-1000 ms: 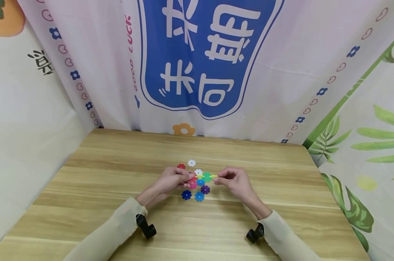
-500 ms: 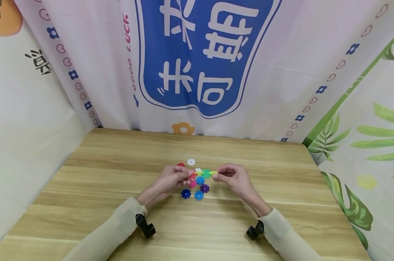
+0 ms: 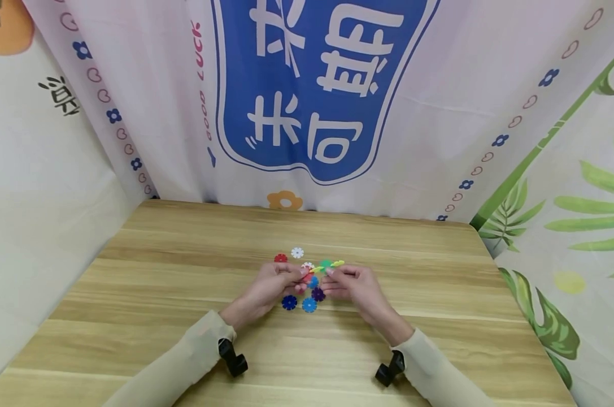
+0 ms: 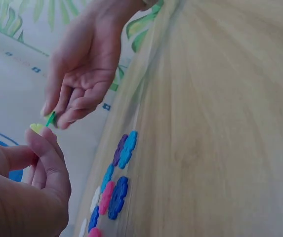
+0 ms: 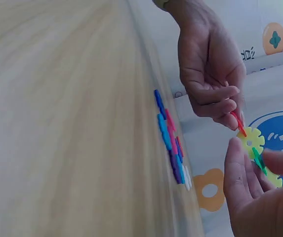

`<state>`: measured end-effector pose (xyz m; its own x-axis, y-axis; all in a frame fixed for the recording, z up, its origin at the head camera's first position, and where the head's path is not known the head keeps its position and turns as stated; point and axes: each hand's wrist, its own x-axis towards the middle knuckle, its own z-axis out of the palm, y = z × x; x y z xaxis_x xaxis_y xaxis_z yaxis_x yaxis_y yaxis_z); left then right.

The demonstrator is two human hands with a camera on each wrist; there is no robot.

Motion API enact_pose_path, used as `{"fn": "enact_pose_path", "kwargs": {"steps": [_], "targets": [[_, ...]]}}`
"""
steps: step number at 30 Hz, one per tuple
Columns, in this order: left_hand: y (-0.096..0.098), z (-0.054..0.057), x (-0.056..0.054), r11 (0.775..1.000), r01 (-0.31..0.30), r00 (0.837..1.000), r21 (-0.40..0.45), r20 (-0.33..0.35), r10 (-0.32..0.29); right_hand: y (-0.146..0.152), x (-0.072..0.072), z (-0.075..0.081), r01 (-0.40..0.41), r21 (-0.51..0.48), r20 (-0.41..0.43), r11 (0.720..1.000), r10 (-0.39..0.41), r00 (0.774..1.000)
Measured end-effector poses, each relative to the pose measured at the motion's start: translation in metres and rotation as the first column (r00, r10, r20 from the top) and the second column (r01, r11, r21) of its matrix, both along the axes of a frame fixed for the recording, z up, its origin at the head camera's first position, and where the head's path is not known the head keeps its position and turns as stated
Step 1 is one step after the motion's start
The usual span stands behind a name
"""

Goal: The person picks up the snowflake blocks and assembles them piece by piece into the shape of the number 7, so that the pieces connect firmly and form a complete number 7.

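Observation:
Held in the air between both hands is a chain of notched plastic snowflake discs. My left hand (image 3: pixel 266 291) pinches the red disc (image 5: pixel 237 121) at one end between thumb and fingers. A yellow disc (image 5: pixel 250 140) is slotted into it, followed by a green disc (image 3: pixel 325 264) and a second yellow disc (image 3: pixel 338 263) at the far end. My right hand (image 3: pixel 360 288) has its thumb and fingers on the green disc, with the end yellow disc beyond them. Fingers hide part of the red disc in the head view.
Loose discs lie on the wooden table (image 3: pixel 184 271) below and around the hands: a dark blue one (image 3: pixel 289 302), a light blue one (image 3: pixel 309 304), a purple one (image 3: pixel 318 294), a red one (image 3: pixel 281 258) and a white one (image 3: pixel 297 252). A printed curtain (image 3: pixel 184 113) hangs behind the table.
My right hand has shifted its hold from the end yellow disc to the green disc and come closer to the left hand. The chain now slants up to the right.

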<state>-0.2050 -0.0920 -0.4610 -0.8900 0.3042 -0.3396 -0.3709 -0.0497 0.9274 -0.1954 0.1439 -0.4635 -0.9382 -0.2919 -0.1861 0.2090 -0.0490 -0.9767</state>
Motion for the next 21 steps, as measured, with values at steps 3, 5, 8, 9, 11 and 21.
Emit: {"fn": "enact_pose_path", "kwargs": {"steps": [3,5,8,9,11,21], "targets": [[0.002,-0.001,0.0,0.999,0.029,0.999,-0.027,-0.04,-0.03,0.0,-0.001,0.004,0.044,-0.037,0.024,0.998,-0.043,0.999],[-0.001,0.0,-0.003,0.996,0.032,0.995,-0.081,-0.095,-0.04,0.002,-0.001,0.006,0.064,-0.051,0.035,0.997,-0.063,0.997],[-0.011,0.004,-0.012,0.97,0.011,0.972,-0.242,-0.224,-0.066,0.007,-0.003,0.009,0.093,-0.058,0.042,0.994,-0.09,0.995],[-0.015,0.005,-0.015,0.952,-0.007,0.959,-0.307,-0.271,-0.081,0.008,-0.004,0.009,0.098,-0.056,0.04,0.994,-0.096,0.995],[-0.025,0.008,-0.024,0.903,-0.032,0.93,-0.428,-0.345,-0.13,0.011,-0.005,0.009,0.106,-0.054,0.035,0.993,-0.105,0.994],[-0.05,0.003,-0.043,0.723,0.007,0.863,-0.691,-0.362,-0.353,0.017,-0.007,0.004,0.105,-0.049,0.041,0.993,-0.103,0.994]]}}
